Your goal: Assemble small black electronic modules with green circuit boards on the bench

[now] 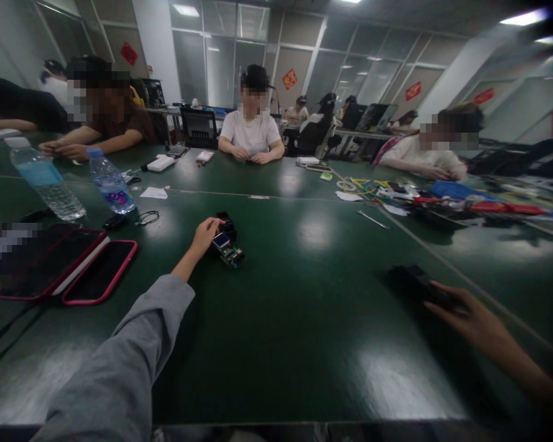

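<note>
My left hand [205, 236] reaches to the middle of the table, its fingers closed at the edge of a small open black plastic case [227, 226]. Beside the case, partly under those fingers, lies a green circuit board [233, 255] with a small display screen [221, 240]. Off to the right, my right hand [472, 316] is wrapped around a dark, boxy black device [412, 281]. Motion blur hides its details, and I cannot tell whether it touches the table.
Two phones, one in a red-edged case [100, 273], lie at left near two water bottles [48, 181] [112, 184]. A thin metal tool [373, 220] lies right of centre, before a heap of cables and tools [470, 202]. Co-workers sit around the green table [295, 344].
</note>
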Motion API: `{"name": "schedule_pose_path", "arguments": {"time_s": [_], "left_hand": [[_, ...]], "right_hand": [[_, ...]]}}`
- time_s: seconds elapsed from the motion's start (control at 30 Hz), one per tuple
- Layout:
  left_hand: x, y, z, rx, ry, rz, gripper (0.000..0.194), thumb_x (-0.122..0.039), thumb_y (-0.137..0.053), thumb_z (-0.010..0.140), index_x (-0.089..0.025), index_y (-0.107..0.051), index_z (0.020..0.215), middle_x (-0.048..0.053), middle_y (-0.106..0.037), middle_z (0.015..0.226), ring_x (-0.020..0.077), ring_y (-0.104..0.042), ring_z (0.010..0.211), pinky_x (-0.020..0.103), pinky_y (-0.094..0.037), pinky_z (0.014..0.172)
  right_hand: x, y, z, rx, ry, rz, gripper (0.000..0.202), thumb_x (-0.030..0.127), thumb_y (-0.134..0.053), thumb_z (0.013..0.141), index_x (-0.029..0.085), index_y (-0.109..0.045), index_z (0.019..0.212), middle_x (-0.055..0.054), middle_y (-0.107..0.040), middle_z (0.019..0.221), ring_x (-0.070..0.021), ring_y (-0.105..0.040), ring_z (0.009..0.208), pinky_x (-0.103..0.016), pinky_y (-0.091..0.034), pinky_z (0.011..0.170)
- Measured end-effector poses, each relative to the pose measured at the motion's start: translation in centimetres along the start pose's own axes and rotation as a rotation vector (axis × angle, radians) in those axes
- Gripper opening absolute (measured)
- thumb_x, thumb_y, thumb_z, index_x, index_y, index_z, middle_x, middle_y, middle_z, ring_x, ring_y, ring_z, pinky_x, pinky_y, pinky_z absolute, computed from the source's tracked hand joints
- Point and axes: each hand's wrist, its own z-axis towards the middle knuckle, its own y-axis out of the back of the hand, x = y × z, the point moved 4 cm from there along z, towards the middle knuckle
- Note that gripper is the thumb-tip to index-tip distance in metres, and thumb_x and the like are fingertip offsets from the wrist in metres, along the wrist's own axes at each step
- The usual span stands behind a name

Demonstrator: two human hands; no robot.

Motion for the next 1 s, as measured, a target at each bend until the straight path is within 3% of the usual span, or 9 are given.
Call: {"name": "schedule_pose_path", "arguments": {"time_s": [0.07, 0.17, 0.27, 0.37, 0.43, 0.53, 0.67, 0.77, 1.0], "left_hand": [[0.0, 0.0, 0.0, -0.001, -0.002, -0.005, 0.035, -0.048, -0.051, 0.087, -0.018, -0.068, 0.092, -0.003, -0.052, 0.061, 0.0115, -0.047, 0.055, 0.024, -0.034, 0.055], [-0.1, 0.1, -0.2, 0.001, 0.005, -0.013, 0.034, -0.047, -0.051, 0.086, -0.018, -0.068, 0.093, -0.002, -0.053, 0.062, 0.0121, -0.048, 0.056, 0.024, -0.035, 0.056], [-0.2, 0.1, -0.4, 0.005, 0.012, -0.01, 0.033, -0.046, -0.051, 0.087, -0.019, -0.068, 0.093, -0.002, -0.053, 0.063, 0.0125, -0.048, 0.057, 0.024, -0.036, 0.056], [-0.4, 0.2, -0.4, 0.006, 0.006, -0.006, 0.033, -0.046, -0.05, 0.087, -0.018, -0.068, 0.093, -0.001, -0.054, 0.064, 0.0125, -0.049, 0.058, 0.025, -0.037, 0.057], [-0.4, 0.2, -0.3, 0.007, 0.008, -0.006, 0.033, -0.046, -0.05, 0.088, -0.018, -0.068, 0.093, -0.001, -0.055, 0.065, 0.0125, -0.05, 0.059, 0.025, -0.038, 0.057], [-0.5, 0.2, -0.2, -0.001, 0.017, -0.024, 0.034, -0.046, -0.051, 0.087, -0.018, -0.068, 0.091, -0.001, -0.055, 0.064, 0.0124, -0.051, 0.058, 0.025, -0.039, 0.057], [-0.4, 0.3, 0.0, -0.037, 0.032, -0.107, 0.034, -0.048, -0.051, 0.087, -0.017, -0.066, 0.09, -0.002, -0.054, 0.06, 0.0113, -0.049, 0.053, 0.024, -0.038, 0.054], [-0.4, 0.3, 0.1, -0.052, 0.018, -0.126, 0.033, -0.046, -0.051, 0.087, -0.017, -0.066, 0.088, -0.003, -0.052, 0.057, 0.0106, -0.049, 0.052, 0.024, -0.038, 0.054], [-0.3, 0.2, 0.3, -0.056, 0.002, -0.099, 0.032, -0.046, -0.052, 0.087, -0.017, -0.066, 0.086, -0.003, -0.052, 0.056, 0.0106, -0.049, 0.052, 0.025, -0.039, 0.055]], "right_hand": [[4.4, -5.1, 2.2, 0.174, 0.001, 0.089, 0.063, 0.065, -0.066, 0.075, 0.03, -0.058, 0.127, -0.018, -0.064, 0.113, -0.0292, -0.068, 0.084, -0.047, -0.055, 0.073], [14.6, -13.7, 6.0, 0.255, 0.189, 0.13, 0.054, 0.05, -0.059, 0.086, 0.024, -0.051, 0.133, -0.014, -0.059, 0.122, -0.0294, -0.062, 0.106, -0.05, -0.052, 0.09], [23.9, -21.6, 9.6, 0.281, 0.303, 0.112, 0.05, 0.039, -0.056, 0.088, 0.022, -0.048, 0.135, -0.012, -0.057, 0.121, -0.0273, -0.06, 0.106, -0.049, -0.051, 0.091], [29.4, -26.5, 11.8, 0.242, 0.296, 0.054, 0.049, 0.034, -0.051, 0.092, 0.02, -0.044, 0.138, -0.014, -0.053, 0.123, -0.0277, -0.058, 0.109, -0.049, -0.05, 0.091], [31.5, -27.4, 12.0, 0.162, 0.324, 0.023, 0.047, 0.035, -0.047, 0.095, 0.022, -0.043, 0.14, -0.015, -0.048, 0.131, -0.0305, -0.049, 0.122, -0.053, -0.044, 0.098], [33.4, -26.6, 10.5, 0.062, 0.354, 0.074, 0.045, 0.041, -0.039, 0.099, 0.028, -0.04, 0.142, -0.011, -0.038, 0.142, -0.0301, -0.034, 0.135, -0.055, -0.035, 0.106], [36.2, -25.7, 7.2, 0.251, 0.469, 0.208, 0.053, 0.049, -0.039, 0.098, 0.029, -0.032, 0.147, -0.01, -0.036, 0.146, -0.0274, -0.034, 0.136, -0.05, -0.037, 0.108], [37.8, -26.1, 6.0, 0.425, 0.512, 0.271, 0.052, 0.053, -0.04, 0.097, 0.028, -0.039, 0.144, -0.01, -0.033, 0.148, -0.0261, -0.04, 0.132, -0.048, -0.041, 0.106], [38.9, -25.9, 4.7, 0.449, 0.508, 0.307, 0.053, 0.053, -0.046, 0.095, 0.03, -0.04, 0.143, -0.011, -0.034, 0.147, -0.0257, -0.049, 0.125, -0.047, -0.045, 0.102]]}}
